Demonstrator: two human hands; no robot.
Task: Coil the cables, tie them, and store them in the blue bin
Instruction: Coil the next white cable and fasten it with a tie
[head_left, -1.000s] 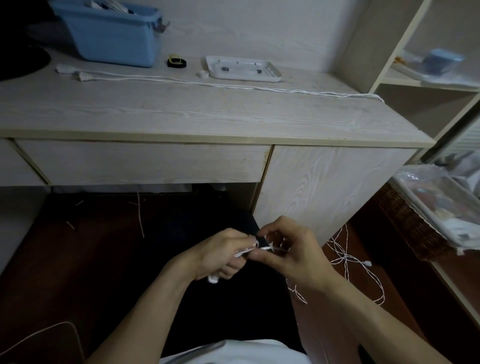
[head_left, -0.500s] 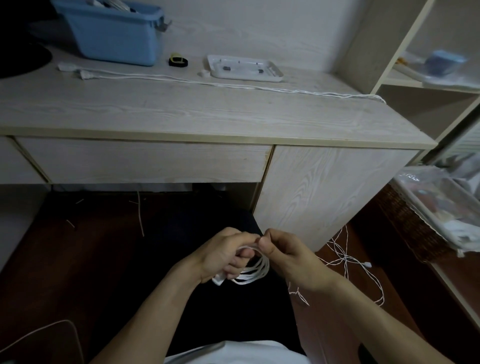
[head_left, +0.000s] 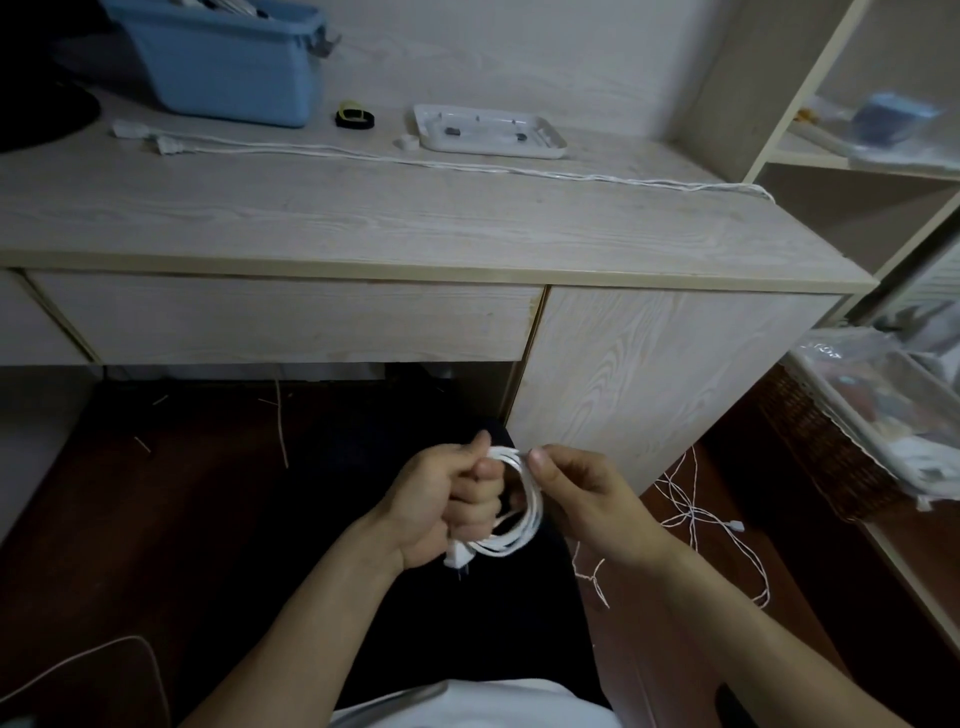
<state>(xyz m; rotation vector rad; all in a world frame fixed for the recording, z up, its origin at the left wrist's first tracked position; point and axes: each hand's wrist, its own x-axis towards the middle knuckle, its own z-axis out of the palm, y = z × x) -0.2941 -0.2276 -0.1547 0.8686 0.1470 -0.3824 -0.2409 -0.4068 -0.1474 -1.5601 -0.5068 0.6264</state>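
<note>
Below the desk front, my left hand is closed around a coiled white cable whose plug pokes out under the fist. My right hand pinches the top of the same coil between thumb and fingers. The blue bin stands at the back left of the desk with some items inside. A second white cable lies stretched across the desk top, plugs at its left end. Another thin white cable lies tangled on the floor to my right.
A white tray, a black-and-yellow band and a small white piece sit on the desk behind the cable. Shelves rise at the right. A wicker basket with a plastic-covered box stands on the floor at right.
The cable in my hands has gone from a short pinched stretch to a visible coil of loops. My right hand has shifted to the coil's top; both hands have stayed low by my lap.
</note>
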